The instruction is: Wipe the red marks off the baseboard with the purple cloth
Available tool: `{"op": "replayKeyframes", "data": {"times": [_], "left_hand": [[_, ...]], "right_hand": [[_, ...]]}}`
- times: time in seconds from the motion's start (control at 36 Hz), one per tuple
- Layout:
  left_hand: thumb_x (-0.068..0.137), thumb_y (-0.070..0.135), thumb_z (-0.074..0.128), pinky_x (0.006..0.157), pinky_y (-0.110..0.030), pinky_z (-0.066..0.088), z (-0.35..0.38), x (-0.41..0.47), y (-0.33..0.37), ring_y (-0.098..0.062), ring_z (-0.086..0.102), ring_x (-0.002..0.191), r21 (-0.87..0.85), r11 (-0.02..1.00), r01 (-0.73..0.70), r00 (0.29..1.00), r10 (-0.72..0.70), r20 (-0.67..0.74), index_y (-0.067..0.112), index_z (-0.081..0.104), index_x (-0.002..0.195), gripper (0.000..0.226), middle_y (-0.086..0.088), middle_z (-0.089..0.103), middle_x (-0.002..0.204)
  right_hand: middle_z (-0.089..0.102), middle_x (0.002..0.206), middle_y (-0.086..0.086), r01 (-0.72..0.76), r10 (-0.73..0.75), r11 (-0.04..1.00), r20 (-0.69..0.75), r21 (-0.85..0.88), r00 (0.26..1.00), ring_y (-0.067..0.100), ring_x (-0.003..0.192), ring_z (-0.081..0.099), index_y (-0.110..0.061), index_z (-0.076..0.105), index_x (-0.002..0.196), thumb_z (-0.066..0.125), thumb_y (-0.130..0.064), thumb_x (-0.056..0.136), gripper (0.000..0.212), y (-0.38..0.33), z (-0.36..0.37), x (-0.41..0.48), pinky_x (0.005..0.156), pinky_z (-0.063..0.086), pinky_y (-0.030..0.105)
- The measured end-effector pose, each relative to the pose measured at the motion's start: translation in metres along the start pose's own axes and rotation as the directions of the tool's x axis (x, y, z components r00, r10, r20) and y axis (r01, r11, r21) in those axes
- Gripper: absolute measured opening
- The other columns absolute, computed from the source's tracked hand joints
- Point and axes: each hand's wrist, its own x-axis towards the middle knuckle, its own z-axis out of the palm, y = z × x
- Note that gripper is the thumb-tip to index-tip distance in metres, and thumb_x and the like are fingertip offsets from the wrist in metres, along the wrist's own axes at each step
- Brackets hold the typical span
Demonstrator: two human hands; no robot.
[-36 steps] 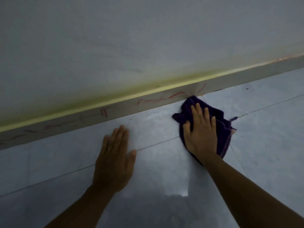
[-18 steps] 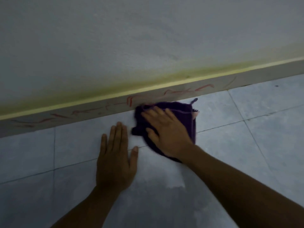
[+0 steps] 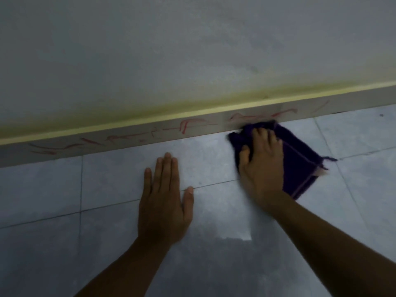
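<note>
Right hand point(image 3: 262, 166) presses the purple cloth point(image 3: 300, 166) at the baseboard point(image 3: 132, 137); left hand point(image 3: 164, 202) flat, grasping nothing. Red marks point(image 3: 192, 123) remain (many): firmer, overlapping strokes advised.

- left hand point(image 3: 164, 202) — bare, no glove, ring or watch in view
- right hand point(image 3: 262, 166) — bare too, slightly motion-blurred
- both forearms uncovered to the frame edge, no sleeve showing
</note>
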Motion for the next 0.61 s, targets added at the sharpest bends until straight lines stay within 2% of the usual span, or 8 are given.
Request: {"op": "replayKeyframes", "data": {"times": [0.06, 0.14, 0.28, 0.36, 0.47, 0.53, 0.61], "left_hand": [[0.104, 0.048, 0.03, 0.129, -0.053, 0.016, 0.001, 0.001, -0.001, -0.027, 0.009, 0.161, 0.012, 1.0, -0.004, 1.0, 0.004, 0.008, 0.006, 0.013, 0.164, 0.075, -0.013, 0.011, 0.173], [0.103, 0.048, 0.029, 0.129, -0.053, 0.017, 0.002, 0.002, -0.001, -0.028, 0.012, 0.161, 0.025, 1.0, 0.006, 1.0, -0.006, 0.005, 0.006, 0.013, 0.163, 0.075, -0.013, 0.014, 0.173], [0.102, 0.048, 0.023, 0.13, -0.053, 0.016, 0.004, 0.002, -0.001, -0.03, 0.012, 0.16, 0.056, 0.998, 0.014, 1.0, -0.015, 0.022, 0.004, 0.011, 0.163, 0.076, -0.015, 0.013, 0.173], [0.101, 0.048, 0.022, 0.13, -0.053, 0.014, 0.002, 0.003, -0.001, -0.031, 0.013, 0.16, 0.063, 0.998, 0.023, 0.999, -0.025, 0.037, 0.003, 0.012, 0.163, 0.077, -0.017, 0.012, 0.172], [0.099, 0.041, 0.028, 0.13, -0.052, 0.012, -0.002, 0.011, 0.014, -0.028, 0.014, 0.16, 0.052, 0.996, -0.075, 0.997, 0.073, 0.036, 0.004, 0.015, 0.163, 0.075, -0.014, 0.015, 0.172], [0.099, 0.043, 0.027, 0.131, -0.05, 0.01, 0.0, 0.017, 0.029, -0.025, 0.008, 0.161, 0.014, 0.993, -0.115, 0.992, 0.114, 0.052, 0.007, 0.013, 0.164, 0.076, -0.009, 0.011, 0.174], [0.102, 0.052, 0.022, 0.131, -0.049, 0.009, 0.004, 0.021, 0.044, -0.022, 0.0, 0.162, -0.019, 0.998, -0.065, 0.996, 0.066, 0.062, 0.01, 0.007, 0.165, 0.077, -0.007, 0.003, 0.175]], "right_hand": [[0.039, 0.157, 0.007, 0.181, -0.181, 0.983, 0.086, 0.006, 0.98, 0.027, 0.15, 0.026, -0.015, 0.039, 0.152, 0.037, -0.032, 0.103, 0.052, -0.029, 0.008, -0.012, 0.124, 0.018, 0.049], [0.045, 0.154, 0.005, 0.408, -0.418, 0.909, 0.186, 0.091, 0.889, 0.029, 0.146, 0.032, -0.016, 0.044, 0.15, 0.04, -0.032, 0.101, 0.052, -0.06, 0.021, -0.015, 0.124, 0.018, 0.049], [0.044, 0.156, -0.001, 0.494, -0.498, 0.866, 0.217, 0.074, 0.84, 0.024, 0.145, 0.034, -0.02, 0.044, 0.151, 0.037, -0.038, 0.102, 0.053, -0.045, 0.015, -0.004, 0.123, 0.019, 0.047], [0.049, 0.152, -0.003, 0.43, -0.438, 0.899, 0.165, 0.083, 0.884, 0.023, 0.141, 0.039, -0.023, 0.047, 0.148, 0.041, -0.038, 0.101, 0.05, -0.022, 0.005, -0.003, 0.12, 0.025, 0.046], [0.056, 0.138, -0.001, 0.17, -0.17, 0.985, 0.032, 0.016, 0.985, 0.024, 0.123, 0.049, -0.028, 0.047, 0.141, 0.043, -0.036, 0.098, 0.044, 0.047, -0.017, 0.013, 0.109, 0.037, 0.041], [0.057, 0.136, 0.003, 0.042, -0.042, 0.999, -0.016, -0.03, 0.999, 0.027, 0.121, 0.05, -0.026, 0.047, 0.139, 0.042, -0.034, 0.098, 0.042, 0.083, -0.032, 0.026, 0.109, 0.039, 0.044], [0.058, 0.133, 0.01, -0.038, 0.035, 0.999, -0.071, -0.035, 0.997, 0.032, 0.12, 0.05, -0.021, 0.047, 0.136, 0.042, -0.031, 0.099, 0.039, 0.105, -0.041, 0.038, 0.109, 0.039, 0.048]]}}
